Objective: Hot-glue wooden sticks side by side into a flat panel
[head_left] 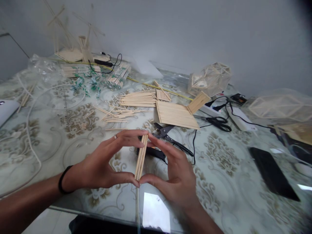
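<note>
Between my two hands is a small bundle of thin wooden sticks (pixel 141 158), tilted slightly, its ends pinched by thumbs and fingertips. My left hand (pixel 104 159) grips it from the left, with a ring on one finger and a black band at the wrist. From the right, my right hand (pixel 174 165) presses on the same ends. Just behind the bundle lie black-handled pliers (pixel 168 135) and a dark tool (pixel 154 152), partly hidden by my fingers. Beyond them sits a flat panel of joined sticks (pixel 174 113) with a smaller upright piece (pixel 199 101) at its edge.
Loose sticks (pixel 119 114) and a stick pile (pixel 138 98) lie behind my hands. Scissors (pixel 218 123), a power strip (pixel 211 110) and a black phone (pixel 273 172) are to the right. A white cable (pixel 28 130) curves at left. Stick frames (pixel 209 79) stand near the wall.
</note>
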A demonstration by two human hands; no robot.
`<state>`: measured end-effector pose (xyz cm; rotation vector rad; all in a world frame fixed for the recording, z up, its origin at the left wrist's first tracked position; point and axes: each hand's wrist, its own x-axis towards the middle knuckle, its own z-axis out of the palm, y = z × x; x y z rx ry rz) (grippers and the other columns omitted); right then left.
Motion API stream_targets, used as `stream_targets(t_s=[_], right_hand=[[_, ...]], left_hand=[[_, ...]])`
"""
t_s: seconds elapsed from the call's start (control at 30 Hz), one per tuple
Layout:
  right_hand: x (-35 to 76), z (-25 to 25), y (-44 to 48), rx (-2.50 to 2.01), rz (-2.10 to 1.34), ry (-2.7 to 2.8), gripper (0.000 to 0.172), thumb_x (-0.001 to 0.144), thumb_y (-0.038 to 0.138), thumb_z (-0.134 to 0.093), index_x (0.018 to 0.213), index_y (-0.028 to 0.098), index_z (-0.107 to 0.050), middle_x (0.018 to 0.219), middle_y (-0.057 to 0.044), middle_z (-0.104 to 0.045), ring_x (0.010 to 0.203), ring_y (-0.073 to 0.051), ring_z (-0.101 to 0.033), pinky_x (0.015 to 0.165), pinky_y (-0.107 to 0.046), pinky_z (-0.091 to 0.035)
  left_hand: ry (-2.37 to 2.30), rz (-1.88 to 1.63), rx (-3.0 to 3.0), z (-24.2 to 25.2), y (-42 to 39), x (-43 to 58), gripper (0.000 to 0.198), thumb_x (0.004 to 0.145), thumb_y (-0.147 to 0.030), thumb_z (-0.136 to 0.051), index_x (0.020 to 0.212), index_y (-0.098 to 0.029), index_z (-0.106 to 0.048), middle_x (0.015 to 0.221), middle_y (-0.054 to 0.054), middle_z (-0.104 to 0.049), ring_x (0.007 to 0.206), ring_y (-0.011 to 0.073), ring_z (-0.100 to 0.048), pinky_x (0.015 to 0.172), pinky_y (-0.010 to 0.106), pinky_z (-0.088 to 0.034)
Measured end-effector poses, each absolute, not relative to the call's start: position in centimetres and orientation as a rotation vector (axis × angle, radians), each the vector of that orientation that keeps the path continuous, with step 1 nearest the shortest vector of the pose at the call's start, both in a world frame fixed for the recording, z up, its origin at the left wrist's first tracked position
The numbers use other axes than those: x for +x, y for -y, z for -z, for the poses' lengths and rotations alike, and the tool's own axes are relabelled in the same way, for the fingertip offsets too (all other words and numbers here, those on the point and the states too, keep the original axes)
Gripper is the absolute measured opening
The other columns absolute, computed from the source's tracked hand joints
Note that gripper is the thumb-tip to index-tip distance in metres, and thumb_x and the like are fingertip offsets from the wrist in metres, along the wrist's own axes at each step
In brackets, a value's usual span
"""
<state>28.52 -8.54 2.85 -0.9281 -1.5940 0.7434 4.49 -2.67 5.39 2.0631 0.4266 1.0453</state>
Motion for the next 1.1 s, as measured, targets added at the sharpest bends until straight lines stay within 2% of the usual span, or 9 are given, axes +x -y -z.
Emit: stream_targets(t_s=[0.23, 0.33, 0.47, 0.53, 0.6, 0.77, 0.83, 0.97, 1.1], right_hand=[[28.3, -3.1, 8.6, -0.948, -0.823, 1.552, 0.091, 0.078, 0.026, -0.104, 0.155, 0.046, -0.061, 0.158, -0.002, -0.071, 0.139, -0.030, -0.071, 0.120, -0.050, -0.056], [28.4, -3.2, 8.4, -0.958, -0.912, 1.514, 0.086, 0.081, 0.030, -0.102, 0.155, 0.048, -0.062, 0.158, 0.000, -0.071, 0.142, -0.029, -0.069, 0.120, -0.048, -0.056], [28.8, -3.5, 8.1, -1.038, -0.972, 1.415, 0.055, 0.098, 0.037, -0.087, 0.149, 0.044, -0.068, 0.158, -0.002, -0.071, 0.138, -0.026, -0.070, 0.117, -0.046, -0.056], [28.9, -3.8, 7.7, -1.062, -1.013, 1.283, 0.034, 0.106, 0.037, -0.078, 0.139, 0.041, -0.076, 0.148, -0.002, -0.078, 0.125, -0.024, -0.076, 0.109, -0.043, -0.060], [29.0, -4.1, 7.3, -0.996, -1.133, 1.120, 0.024, 0.107, 0.038, -0.075, 0.131, 0.038, -0.080, 0.133, -0.003, -0.084, 0.110, -0.021, -0.080, 0.098, -0.039, -0.065], [29.3, -5.0, 6.3, -0.763, -1.492, 0.788, 0.031, 0.093, 0.043, -0.090, 0.122, 0.032, -0.086, 0.125, -0.004, -0.086, 0.101, -0.018, -0.078, 0.087, -0.029, -0.066], [29.4, -5.4, 6.2, -0.722, -1.585, 0.720, 0.032, 0.089, 0.044, -0.093, 0.117, 0.031, -0.087, 0.114, -0.003, -0.088, 0.091, -0.017, -0.077, 0.081, -0.028, -0.066], [29.4, -5.9, 6.4, -0.670, -1.630, 0.722, 0.016, 0.089, 0.041, -0.094, 0.098, 0.028, -0.089, 0.070, 0.002, -0.074, 0.060, -0.011, -0.060, 0.063, -0.025, -0.056], [29.6, -5.7, 6.4, -0.702, -1.542, 0.817, 0.013, 0.092, 0.040, -0.091, 0.091, 0.027, -0.087, 0.056, 0.007, -0.054, 0.050, -0.010, -0.039, 0.054, -0.025, -0.043]], left_hand=[[-0.461, -0.999, 1.993, -5.4, 2.7, 4.6, 0.086, 0.079, -0.033, -0.102, 0.153, -0.034, -0.057, 0.164, 0.010, -0.061, 0.157, 0.0305, -0.054, 0.129, 0.044, -0.045], [-0.525, -0.950, 1.879, -5.3, 2.8, 4.4, 0.086, 0.078, -0.032, -0.103, 0.151, -0.037, -0.059, 0.167, 0.008, -0.058, 0.158, 0.0308, -0.051, 0.122, 0.040, -0.047], [-0.528, -0.920, 1.491, -4.9, 2.5, 4.3, 0.071, 0.083, -0.042, -0.099, 0.145, -0.036, -0.065, 0.161, 0.006, -0.062, 0.145, 0.0291, -0.059, 0.106, 0.035, -0.050], [-0.511, -0.902, 1.275, -4.8, 2.2, 4.4, 0.058, 0.090, -0.049, -0.091, 0.141, -0.033, -0.068, 0.156, 0.007, -0.066, 0.135, 0.0278, -0.065, 0.105, 0.037, -0.050], [-0.510, -0.896, 1.132, -4.5, 2.1, 4.6, 0.048, 0.095, -0.051, -0.086, 0.136, -0.031, -0.071, 0.151, 0.007, -0.069, 0.126, 0.0253, -0.068, 0.103, 0.037, -0.051], [-0.525, -0.866, 0.945, -3.8, 2.1, 4.9, 0.047, 0.101, -0.059, -0.076, 0.133, -0.025, -0.073, 0.136, 0.010, -0.077, 0.114, 0.0240, -0.072, 0.091, 0.032, -0.049], [-0.510, -0.846, 0.906, -3.7, 2.1, 5.0, 0.047, 0.102, -0.060, -0.073, 0.133, -0.024, -0.073, 0.131, 0.011, -0.078, 0.115, 0.0248, -0.072, 0.090, 0.032, -0.048], [-0.486, -0.822, 0.890, -3.7, 2.1, 5.0, 0.047, 0.101, -0.058, -0.075, 0.134, -0.023, -0.072, 0.138, 0.013, -0.077, 0.115, 0.0264, -0.073, 0.090, 0.034, -0.048], [-0.449, -0.825, 0.928, -3.8, 2.0, 4.8, 0.048, 0.099, -0.056, -0.078, 0.134, -0.024, -0.071, 0.144, 0.013, -0.075, 0.117, 0.0275, -0.073, 0.091, 0.036, -0.049]])
